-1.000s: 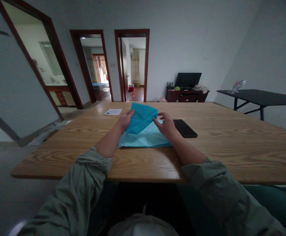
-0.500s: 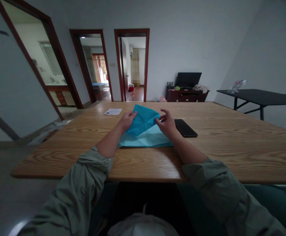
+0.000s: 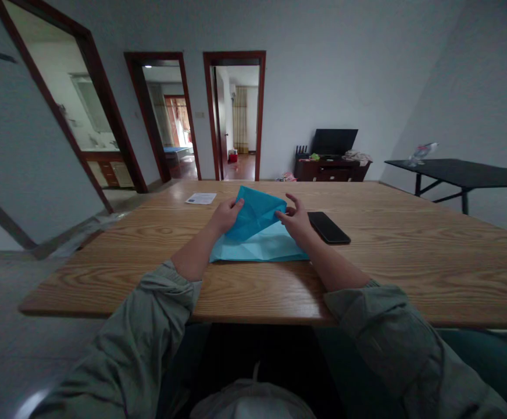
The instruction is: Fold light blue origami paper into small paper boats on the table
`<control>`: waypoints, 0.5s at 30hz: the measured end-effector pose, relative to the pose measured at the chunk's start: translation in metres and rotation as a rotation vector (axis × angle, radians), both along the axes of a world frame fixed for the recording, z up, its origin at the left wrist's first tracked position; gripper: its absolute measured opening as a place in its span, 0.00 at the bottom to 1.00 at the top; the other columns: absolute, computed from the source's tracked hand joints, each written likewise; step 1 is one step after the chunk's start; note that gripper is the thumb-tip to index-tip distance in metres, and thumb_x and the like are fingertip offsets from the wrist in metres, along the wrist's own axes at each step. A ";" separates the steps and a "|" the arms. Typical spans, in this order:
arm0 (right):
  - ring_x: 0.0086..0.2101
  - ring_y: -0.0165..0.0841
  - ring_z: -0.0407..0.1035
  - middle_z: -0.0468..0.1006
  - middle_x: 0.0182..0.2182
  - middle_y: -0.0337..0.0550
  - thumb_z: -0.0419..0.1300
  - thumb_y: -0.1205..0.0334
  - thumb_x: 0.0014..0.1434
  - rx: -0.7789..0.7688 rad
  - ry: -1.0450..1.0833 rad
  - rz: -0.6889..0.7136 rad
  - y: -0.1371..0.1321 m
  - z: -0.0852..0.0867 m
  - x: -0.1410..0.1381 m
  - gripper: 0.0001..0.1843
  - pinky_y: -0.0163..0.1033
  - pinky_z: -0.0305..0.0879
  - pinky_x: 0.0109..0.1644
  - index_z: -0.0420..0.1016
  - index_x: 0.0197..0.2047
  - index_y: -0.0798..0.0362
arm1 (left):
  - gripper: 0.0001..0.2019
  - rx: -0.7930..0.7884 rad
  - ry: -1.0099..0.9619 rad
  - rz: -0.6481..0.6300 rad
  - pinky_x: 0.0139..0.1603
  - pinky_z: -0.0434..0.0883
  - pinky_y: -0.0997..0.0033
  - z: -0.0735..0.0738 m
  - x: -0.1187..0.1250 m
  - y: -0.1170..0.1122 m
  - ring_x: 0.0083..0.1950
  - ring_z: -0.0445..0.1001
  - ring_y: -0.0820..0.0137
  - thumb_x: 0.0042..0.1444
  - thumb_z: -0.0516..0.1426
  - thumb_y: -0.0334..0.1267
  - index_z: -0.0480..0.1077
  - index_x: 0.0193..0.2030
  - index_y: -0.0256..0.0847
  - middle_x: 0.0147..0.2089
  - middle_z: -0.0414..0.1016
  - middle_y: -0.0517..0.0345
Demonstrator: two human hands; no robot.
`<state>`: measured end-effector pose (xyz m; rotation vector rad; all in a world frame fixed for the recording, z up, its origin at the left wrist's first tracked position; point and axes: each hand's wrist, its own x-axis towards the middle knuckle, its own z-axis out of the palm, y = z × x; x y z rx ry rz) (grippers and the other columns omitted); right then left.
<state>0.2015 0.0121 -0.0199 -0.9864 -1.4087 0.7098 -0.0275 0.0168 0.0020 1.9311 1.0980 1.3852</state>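
A folded sheet of blue paper lies on the wooden table [image 3: 410, 259], its pale underlayer [image 3: 257, 249] flat and a darker blue flap [image 3: 256, 214] raised over it. My left hand [image 3: 227, 215] pinches the flap's left edge between thumb and fingers. My right hand [image 3: 296, 221] is at the flap's right corner, fingertips at its edge, with the thumb lifted and the fingers apart. A black smartphone [image 3: 328, 227] lies just right of my right hand.
A small printed paper slip [image 3: 200, 198] lies near the table's far edge. Beyond the table stand a dark cabinet [image 3: 332, 171] with a monitor on it and several doorways. A black side table [image 3: 463, 173] stands to the right.
The dark flap has shifted slightly right and sits lower over the pale layer. My right hand's fingers have spread and moved to the flap's right corner.
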 end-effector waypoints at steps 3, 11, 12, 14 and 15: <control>0.23 0.27 0.62 0.68 0.24 0.31 0.65 0.55 0.41 -0.007 0.042 0.023 -0.002 0.002 -0.001 0.43 0.33 0.60 0.26 0.56 0.60 0.50 | 0.21 0.007 0.019 -0.022 0.27 0.59 0.74 -0.001 0.000 0.000 0.26 0.61 0.72 0.55 0.51 0.55 0.69 0.26 0.36 0.22 0.64 0.61; 0.23 0.27 0.63 0.70 0.24 0.32 0.65 0.57 0.42 -0.074 0.066 0.048 -0.011 0.009 -0.002 0.39 0.34 0.64 0.28 0.61 0.58 0.50 | 0.21 0.022 0.051 -0.008 0.27 0.59 0.74 0.000 0.001 -0.004 0.27 0.62 0.71 0.57 0.50 0.53 0.71 0.30 0.36 0.25 0.67 0.60; 0.23 0.27 0.63 0.70 0.24 0.32 0.64 0.57 0.42 -0.080 0.062 0.038 -0.011 0.009 -0.002 0.37 0.34 0.63 0.28 0.63 0.57 0.51 | 0.21 0.027 0.056 -0.003 0.27 0.59 0.74 0.001 0.001 -0.004 0.27 0.63 0.71 0.57 0.50 0.53 0.71 0.29 0.36 0.25 0.67 0.60; 0.23 0.26 0.63 0.70 0.24 0.33 0.63 0.57 0.43 -0.091 0.065 0.022 -0.010 0.010 -0.002 0.33 0.33 0.63 0.28 0.66 0.54 0.52 | 0.21 0.040 0.060 0.002 0.27 0.59 0.74 0.001 0.001 -0.003 0.27 0.62 0.71 0.57 0.50 0.52 0.70 0.28 0.36 0.24 0.67 0.60; 0.23 0.26 0.63 0.70 0.25 0.34 0.62 0.58 0.43 -0.093 0.065 0.012 -0.010 0.010 -0.002 0.31 0.33 0.63 0.27 0.67 0.53 0.52 | 0.20 0.047 0.058 0.003 0.27 0.59 0.74 0.001 0.001 -0.003 0.27 0.62 0.72 0.57 0.50 0.52 0.70 0.27 0.36 0.24 0.66 0.60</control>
